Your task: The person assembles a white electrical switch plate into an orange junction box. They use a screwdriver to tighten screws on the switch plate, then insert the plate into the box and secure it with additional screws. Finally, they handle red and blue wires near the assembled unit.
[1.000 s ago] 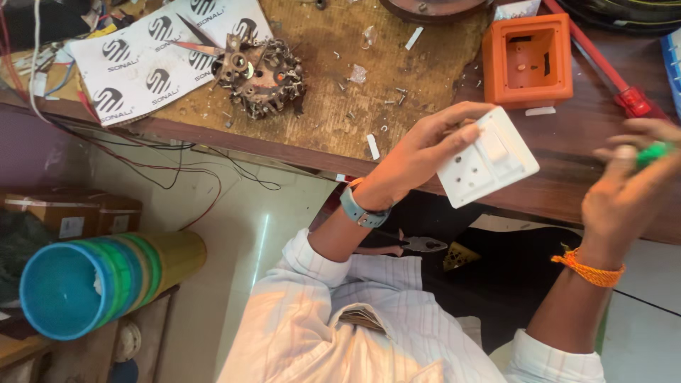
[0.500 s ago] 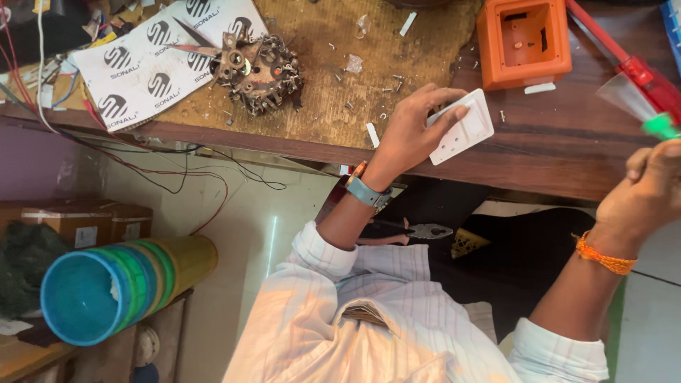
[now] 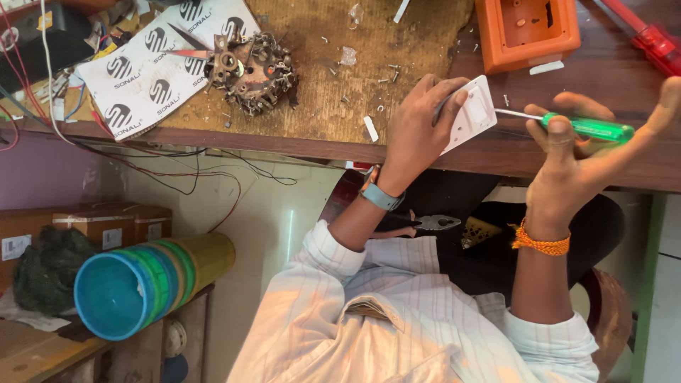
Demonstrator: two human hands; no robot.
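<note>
Head view: left hand (image 3: 415, 135) clamping white rectangular plastic switch plate (image 3: 472, 113) over edge of brown wooden workbench (image 3: 496, 152), at 12 o'clock of torso. Right hand (image 3: 574, 167) pinching green-handled screwdriver (image 3: 585, 128), tip touching plate at 3 o'clock edge. Plate looking light, rigid, brittle; best gripped by edges. Orange plastic box (image 3: 528, 28) lying at 1 o'clock.

The left hand (image 3: 418, 135) is tilting the white switch plate (image 3: 472, 113) on edge near the front edge of the wooden desk (image 3: 511, 152); a second ago it faced up. The right hand (image 3: 574, 167) is bringing the green-handled screwdriver (image 3: 582, 128) in, its tip now touching the plate's side.
</note>
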